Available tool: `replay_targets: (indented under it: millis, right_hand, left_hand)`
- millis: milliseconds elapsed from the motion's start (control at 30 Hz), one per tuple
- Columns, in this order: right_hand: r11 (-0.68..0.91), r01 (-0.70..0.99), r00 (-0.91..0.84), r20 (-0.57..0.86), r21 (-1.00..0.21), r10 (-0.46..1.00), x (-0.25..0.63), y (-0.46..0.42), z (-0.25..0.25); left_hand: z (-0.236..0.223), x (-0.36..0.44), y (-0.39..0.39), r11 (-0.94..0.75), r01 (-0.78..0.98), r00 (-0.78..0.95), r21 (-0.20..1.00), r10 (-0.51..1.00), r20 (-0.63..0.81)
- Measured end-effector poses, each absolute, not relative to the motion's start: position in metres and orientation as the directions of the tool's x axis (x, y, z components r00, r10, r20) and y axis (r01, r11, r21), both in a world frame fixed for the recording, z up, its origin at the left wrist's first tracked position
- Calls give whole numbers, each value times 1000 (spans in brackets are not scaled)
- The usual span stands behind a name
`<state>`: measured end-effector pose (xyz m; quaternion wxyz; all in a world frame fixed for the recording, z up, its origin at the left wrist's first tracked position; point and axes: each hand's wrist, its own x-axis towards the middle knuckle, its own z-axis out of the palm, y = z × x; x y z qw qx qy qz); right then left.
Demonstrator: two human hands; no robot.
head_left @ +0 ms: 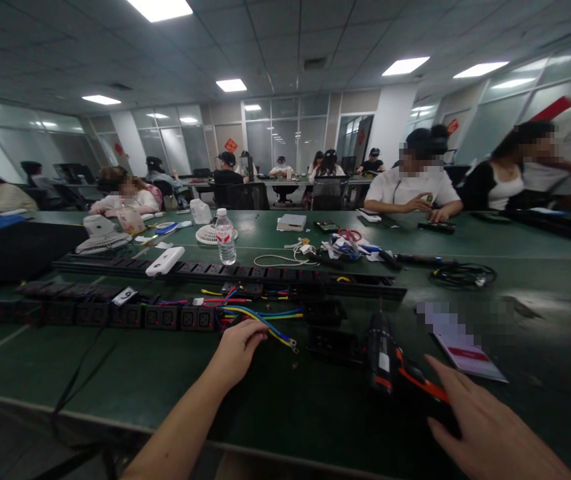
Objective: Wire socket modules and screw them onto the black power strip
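Note:
My left hand point(238, 350) pinches the blue and yellow wires point(265, 323) that come out of a black power strip point(165, 317) lying on the green table point(165, 380). The wires end in small metal lugs to the right of my fingers. My right hand point(485, 427) rests with fingers spread on the handle of a black and orange electric screwdriver point(390, 363), which lies flat on the table. A loose black strip section point(335, 343) sits between the two hands.
A long black socket rail point(245, 273) runs across the table behind the strip. On it and beyond stand a water bottle point(225, 237), a white fan point(210, 233), red scissors point(350, 235) and coiled cables point(460, 273). A booklet point(465, 350) lies right. Several people sit at the far side.

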<state>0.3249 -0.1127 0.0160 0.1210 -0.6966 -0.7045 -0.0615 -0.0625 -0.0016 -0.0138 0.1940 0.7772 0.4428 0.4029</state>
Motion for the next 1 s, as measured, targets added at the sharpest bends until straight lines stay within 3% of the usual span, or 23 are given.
replay_targets:
  millis: [67,133,400,567,733,1000]
  right_hand:
    - [21,1000,-20,88,-11,996,318,-103,18]
    - [15,999,-16,29,31,999,307,-93,22]
    - [58,996,-57,-9,66,998,287,-70,27]
    - [38,999,-38,-13,6,999,286,-67,31]
    - [26,998,-26,-11,-53,1000,288,-65,34]
    - [42,998,-42,-2,-54,999,291,-67,33]
  left_hand:
    - [-14,-62,-3,-478,536,249,696,877,411]
    - [-14,-61,-3,-436,535,219,723,899,380]
    - [-15,-63,0,-478,529,224,701,876,427]
    - [-18,-63,1,-510,549,224,662,853,471]
    - [-17,-63,-1,-516,568,251,642,851,462]
    - [-14,-61,-5,-508,622,304,596,858,414]
